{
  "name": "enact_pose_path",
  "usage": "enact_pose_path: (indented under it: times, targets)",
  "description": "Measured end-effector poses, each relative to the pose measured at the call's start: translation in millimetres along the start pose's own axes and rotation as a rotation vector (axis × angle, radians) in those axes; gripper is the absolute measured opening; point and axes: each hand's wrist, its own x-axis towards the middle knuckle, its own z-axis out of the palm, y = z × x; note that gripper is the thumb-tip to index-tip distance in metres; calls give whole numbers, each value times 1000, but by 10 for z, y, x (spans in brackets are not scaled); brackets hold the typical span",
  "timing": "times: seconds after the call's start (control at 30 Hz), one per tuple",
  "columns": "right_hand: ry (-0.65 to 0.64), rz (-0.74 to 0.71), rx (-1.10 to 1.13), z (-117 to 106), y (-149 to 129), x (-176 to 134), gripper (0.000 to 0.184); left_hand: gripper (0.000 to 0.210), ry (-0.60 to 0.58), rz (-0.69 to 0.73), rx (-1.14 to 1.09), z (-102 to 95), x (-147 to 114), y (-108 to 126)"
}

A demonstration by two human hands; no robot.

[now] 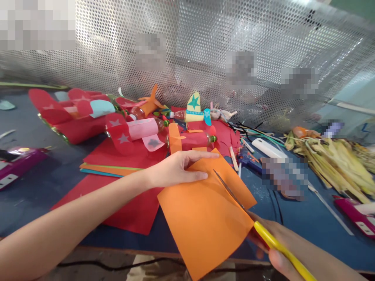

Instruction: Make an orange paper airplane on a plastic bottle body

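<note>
A sheet of orange paper [202, 218] is held up over the front of the table, with a slit running in from its right edge. My left hand [181, 169] pinches its far edge between thumb and fingers. In my right hand [272, 238] is a pair of scissors [281, 249] with yellow handles. One blade lies over the paper along the slit; the other is hidden beneath. Part of my right hand's fingers are hidden under the sheet and the handle.
Red paper [129, 214] and a stack of coloured sheets [108, 169] lie left. Behind stand plastic bottles dressed in paper, one with a yellow fin [193, 103]. A blue glue gun [250, 164] and dried husks [331, 156] lie right. A perforated metal screen [199, 39] closes the back.
</note>
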Motion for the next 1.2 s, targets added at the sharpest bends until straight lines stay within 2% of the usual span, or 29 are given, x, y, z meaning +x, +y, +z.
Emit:
enact_pose_path:
  times: [0.1,0.33,0.53,0.7,1.0,1.2]
  targets:
    - [5,-23,4,19,27,-29,61,50,-27,-12,-68,2,-4,-3]
    - [14,6,63,80,92,-49,68,49,-36,-12,-110,-2,-4,-7]
    - [-6,32,128,29,-49,81,92,51,-61,-36,-153,-2,0,-27]
    - [-24,32,142,6,-68,123,98,52,-65,-40,-173,-5,9,-35]
    - [-42,50,128,15,25,74,91,54,-79,-38,-203,-2,-1,-30]
    - [-23,72,84,75,212,8,76,56,-100,-40,-211,0,-4,-16]
